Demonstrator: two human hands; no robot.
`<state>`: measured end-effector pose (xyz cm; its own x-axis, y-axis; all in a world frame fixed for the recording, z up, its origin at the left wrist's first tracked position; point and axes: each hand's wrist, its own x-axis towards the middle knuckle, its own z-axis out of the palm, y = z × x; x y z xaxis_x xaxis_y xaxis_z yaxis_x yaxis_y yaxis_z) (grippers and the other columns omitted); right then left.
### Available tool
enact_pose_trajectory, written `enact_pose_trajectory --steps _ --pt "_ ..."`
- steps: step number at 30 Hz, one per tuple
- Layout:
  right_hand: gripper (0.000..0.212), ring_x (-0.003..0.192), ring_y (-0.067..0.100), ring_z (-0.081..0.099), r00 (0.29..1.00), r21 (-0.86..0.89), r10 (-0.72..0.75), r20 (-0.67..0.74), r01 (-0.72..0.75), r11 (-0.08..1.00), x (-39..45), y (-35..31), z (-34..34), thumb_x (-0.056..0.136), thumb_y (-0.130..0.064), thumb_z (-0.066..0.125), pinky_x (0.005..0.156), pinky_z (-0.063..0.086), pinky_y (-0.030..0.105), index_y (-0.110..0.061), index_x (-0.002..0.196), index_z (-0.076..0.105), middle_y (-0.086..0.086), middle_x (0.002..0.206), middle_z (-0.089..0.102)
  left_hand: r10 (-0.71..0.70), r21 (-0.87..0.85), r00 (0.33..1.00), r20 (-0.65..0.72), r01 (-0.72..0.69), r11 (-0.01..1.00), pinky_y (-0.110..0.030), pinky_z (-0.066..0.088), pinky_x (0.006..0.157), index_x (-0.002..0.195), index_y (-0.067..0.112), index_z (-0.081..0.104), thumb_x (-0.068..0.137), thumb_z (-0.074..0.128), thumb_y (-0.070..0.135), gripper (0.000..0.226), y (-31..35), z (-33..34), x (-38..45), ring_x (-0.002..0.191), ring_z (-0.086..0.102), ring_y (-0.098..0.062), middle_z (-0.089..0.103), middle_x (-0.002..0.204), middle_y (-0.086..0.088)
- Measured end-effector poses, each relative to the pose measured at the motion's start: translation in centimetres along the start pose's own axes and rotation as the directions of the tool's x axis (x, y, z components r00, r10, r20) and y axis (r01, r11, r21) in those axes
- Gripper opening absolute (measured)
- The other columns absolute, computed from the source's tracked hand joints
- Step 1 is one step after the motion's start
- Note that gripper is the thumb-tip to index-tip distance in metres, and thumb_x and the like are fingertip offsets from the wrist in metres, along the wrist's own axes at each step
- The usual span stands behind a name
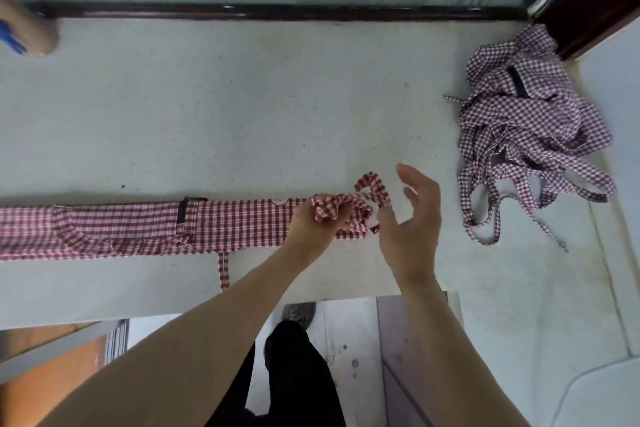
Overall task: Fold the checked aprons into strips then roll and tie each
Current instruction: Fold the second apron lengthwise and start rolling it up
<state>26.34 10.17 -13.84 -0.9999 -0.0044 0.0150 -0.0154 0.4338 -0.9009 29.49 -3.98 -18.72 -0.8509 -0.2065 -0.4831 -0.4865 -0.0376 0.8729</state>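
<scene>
The left hand grips the bunched ties at the near end of the folded red apron, likely gathering them out of the way before rolling. The right hand, just beside it, is released, fingers spread. The strip's far end is cut off, and tangled aprons wait beyond the right hand.

- Both forearms were bare to the lower edge of the picture, with no sleeve showing on either.
- The left hand and the right hand wore no glove, ring or watch.
- Black trousers covered the legs.
- One shoe showed below the surface edge, grey with a speckled pattern.
</scene>
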Motion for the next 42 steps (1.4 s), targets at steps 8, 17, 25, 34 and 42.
enact_pose_trajectory --steps 8,17,25,34,42 --pt "0.072 0.113 0.005 0.062 0.876 0.007 0.223 0.428 -0.250 0.968 -0.5 3.9 1.6 0.071 -0.008 0.086 0.092 0.055 0.028 -0.030 0.129 0.049 -0.012 0.122 0.063 -0.128 -0.148 0.988 0.081 0.139 0.979 -0.026 0.057 0.071 0.113 0.006 0.068 0.094 0.064 0.023 0.026 -0.2 -0.8 0.0 0.084 0.073 -0.019 0.075 0.093 -0.009" --pt "0.054 0.097 0.014 0.070 0.880 -0.037 0.368 0.301 -0.375 0.926 1.4 3.5 1.5 0.069 -0.012 0.087 0.088 0.058 0.037 -0.010 0.120 0.068 -0.003 0.106 0.074 -0.157 -0.091 0.987 0.030 0.159 0.983 -0.029 0.058 0.071 0.106 0.007 0.068 0.093 0.066 0.023 0.021 -1.0 -3.8 0.4 0.076 0.072 -0.017 0.075 0.086 -0.010" --pt "0.036 0.091 0.023 0.071 0.855 0.091 0.263 0.447 -0.336 0.937 2.1 0.4 1.0 0.074 -0.012 0.085 0.081 0.059 0.037 -0.011 0.106 0.066 0.006 0.097 0.074 -0.104 0.046 0.990 0.093 0.100 0.994 -0.025 0.060 0.069 0.111 0.007 0.065 0.094 0.063 0.022 0.023 0.0 -4.2 1.4 0.074 0.073 -0.012 0.075 0.082 -0.005" --pt "0.056 0.112 0.023 0.046 0.946 -0.395 -0.109 0.304 0.229 0.890 -0.4 2.4 5.2 0.070 -0.056 0.075 0.090 0.051 0.044 -0.012 0.105 0.069 0.005 0.118 0.048 -0.184 -0.102 0.966 0.184 0.205 0.974 -0.043 0.059 0.084 0.116 0.005 0.060 0.083 0.071 0.001 0.036 -0.2 -5.8 1.1 0.089 0.073 -0.026 0.073 0.099 -0.013" --pt "0.039 0.120 0.018 0.043 0.889 -0.414 -0.232 0.394 0.398 0.819 0.0 1.1 5.0 0.073 -0.047 0.080 0.104 0.035 0.042 -0.014 0.090 0.070 0.000 0.120 0.056 -0.113 -0.121 0.984 0.135 0.130 0.984 -0.044 0.061 0.077 0.131 0.019 0.052 0.086 0.066 -0.004 0.053 0.8 -6.2 1.0 0.086 0.073 -0.023 0.067 0.109 -0.014"
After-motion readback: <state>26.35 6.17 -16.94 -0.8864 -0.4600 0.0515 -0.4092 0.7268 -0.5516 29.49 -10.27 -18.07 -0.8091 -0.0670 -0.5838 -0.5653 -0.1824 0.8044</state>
